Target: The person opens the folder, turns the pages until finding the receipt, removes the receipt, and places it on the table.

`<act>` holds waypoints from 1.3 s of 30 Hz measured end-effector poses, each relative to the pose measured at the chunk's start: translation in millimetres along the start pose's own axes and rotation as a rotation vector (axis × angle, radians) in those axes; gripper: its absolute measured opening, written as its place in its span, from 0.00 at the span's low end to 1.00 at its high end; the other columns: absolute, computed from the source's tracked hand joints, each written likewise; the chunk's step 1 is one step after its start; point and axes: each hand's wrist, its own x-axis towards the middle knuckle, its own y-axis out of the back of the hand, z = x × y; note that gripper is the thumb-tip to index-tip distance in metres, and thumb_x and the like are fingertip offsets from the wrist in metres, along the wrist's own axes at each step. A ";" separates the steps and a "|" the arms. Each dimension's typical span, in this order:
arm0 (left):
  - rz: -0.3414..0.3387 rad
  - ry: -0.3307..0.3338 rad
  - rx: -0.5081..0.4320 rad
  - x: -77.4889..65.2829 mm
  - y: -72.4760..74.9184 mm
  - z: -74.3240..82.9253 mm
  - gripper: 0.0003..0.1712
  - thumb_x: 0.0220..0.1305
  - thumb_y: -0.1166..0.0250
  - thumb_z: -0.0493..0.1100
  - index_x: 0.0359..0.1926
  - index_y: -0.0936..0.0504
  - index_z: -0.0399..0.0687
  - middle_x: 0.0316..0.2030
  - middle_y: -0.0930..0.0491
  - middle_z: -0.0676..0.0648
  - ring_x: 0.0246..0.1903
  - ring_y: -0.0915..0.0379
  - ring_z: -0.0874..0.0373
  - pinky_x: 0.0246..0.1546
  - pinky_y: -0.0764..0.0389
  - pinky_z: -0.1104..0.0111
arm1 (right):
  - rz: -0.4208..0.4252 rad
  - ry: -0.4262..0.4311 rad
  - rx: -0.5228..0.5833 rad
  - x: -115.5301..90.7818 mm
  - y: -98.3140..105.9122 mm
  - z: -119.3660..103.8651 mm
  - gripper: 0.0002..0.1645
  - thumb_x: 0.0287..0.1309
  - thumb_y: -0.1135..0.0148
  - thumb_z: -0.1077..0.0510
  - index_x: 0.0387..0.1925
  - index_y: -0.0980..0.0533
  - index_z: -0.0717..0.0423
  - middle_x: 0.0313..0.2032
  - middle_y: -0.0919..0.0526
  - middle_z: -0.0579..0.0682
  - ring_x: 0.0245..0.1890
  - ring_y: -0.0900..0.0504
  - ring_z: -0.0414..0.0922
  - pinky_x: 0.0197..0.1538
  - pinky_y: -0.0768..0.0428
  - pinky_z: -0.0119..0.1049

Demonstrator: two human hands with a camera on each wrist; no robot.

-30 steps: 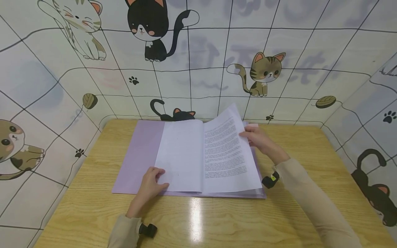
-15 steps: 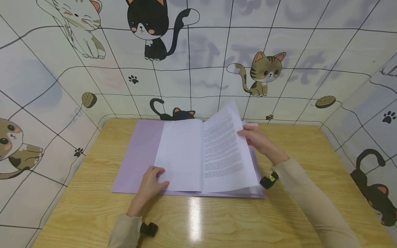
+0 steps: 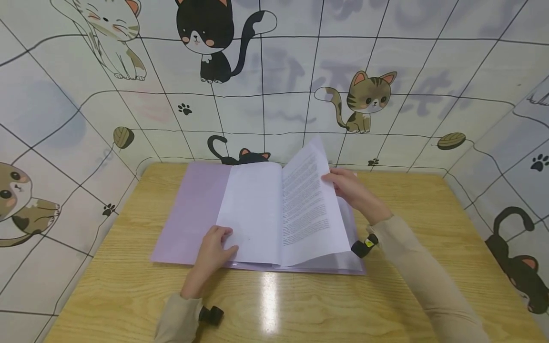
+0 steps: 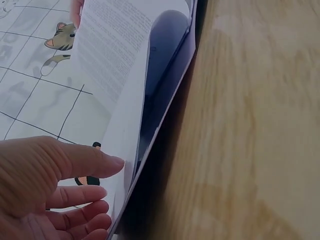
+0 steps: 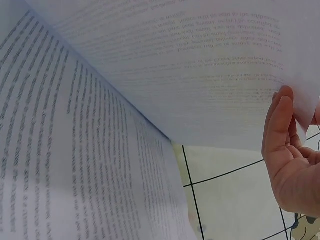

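Observation:
A purple folder (image 3: 188,214) lies open on the table, holding white sheets. Its left page (image 3: 253,209) looks blank. The printed right page (image 3: 304,200) is lifted and leans leftward, with another sheet showing beneath it. My right hand (image 3: 353,190) pinches this page by its outer edge; in the right wrist view, the right hand (image 5: 290,150) has its fingers behind the sheet and its thumb mostly out of frame. My left hand (image 3: 214,247) rests at the left page's lower left corner, thumb and fingers apart. In the left wrist view, the left hand's thumb (image 4: 92,161) touches the paper.
The wooden table (image 3: 313,305) reaches around the folder on all sides. Behind it stands a white wall (image 3: 283,114) with a grid and cat drawings. A small black device (image 3: 364,245) is strapped to the right wrist, another black device (image 3: 211,315) to the left.
My right hand has moved left and slightly up, bringing the printed page further over and baring more of the sheet below. The left hand has shifted slightly to the right.

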 end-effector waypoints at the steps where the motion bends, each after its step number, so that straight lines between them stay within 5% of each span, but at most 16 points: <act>1: 0.003 -0.009 -0.010 0.2 -0.1 1.9 0.22 0.42 0.28 0.32 0.42 0.21 0.30 0.34 0.26 0.41 0.33 0.32 0.52 0.36 0.26 0.61 | 0.002 -0.003 0.001 0.4 -0.9 -0.6 0.26 0.65 0.53 0.60 0.62 0.37 0.67 0.40 0.20 0.49 0.36 0.19 0.42 0.40 0.22 0.33; 13: -0.039 -0.135 -0.107 -2.4 -3.3 33.4 0.23 0.41 0.27 0.31 0.43 0.22 0.32 0.38 0.24 0.40 0.34 0.29 0.50 0.35 0.25 0.62 | 0.015 -0.006 0.047 6.4 -13.2 -5.8 0.26 0.65 0.52 0.59 0.61 0.37 0.67 0.42 0.22 0.51 0.35 0.19 0.42 0.39 0.21 0.33; 25: -0.107 -0.322 -0.252 -6.5 -7.3 85.5 0.29 0.40 0.25 0.33 0.46 0.25 0.33 0.41 0.24 0.39 0.34 0.28 0.47 0.33 0.21 0.62 | 0.003 0.011 0.114 8.8 -26.1 -13.7 0.27 0.64 0.52 0.60 0.63 0.37 0.65 0.41 0.23 0.49 0.35 0.20 0.41 0.38 0.21 0.32; 39: 0.019 -0.436 -0.317 -6.4 -16.5 136.2 0.35 0.38 0.24 0.36 0.49 0.28 0.30 0.44 0.27 0.38 0.38 0.30 0.49 0.37 0.24 0.61 | 0.028 0.031 0.165 14.6 -39.4 -17.9 0.27 0.63 0.51 0.62 0.62 0.37 0.69 0.39 0.23 0.49 0.32 0.20 0.39 0.35 0.21 0.31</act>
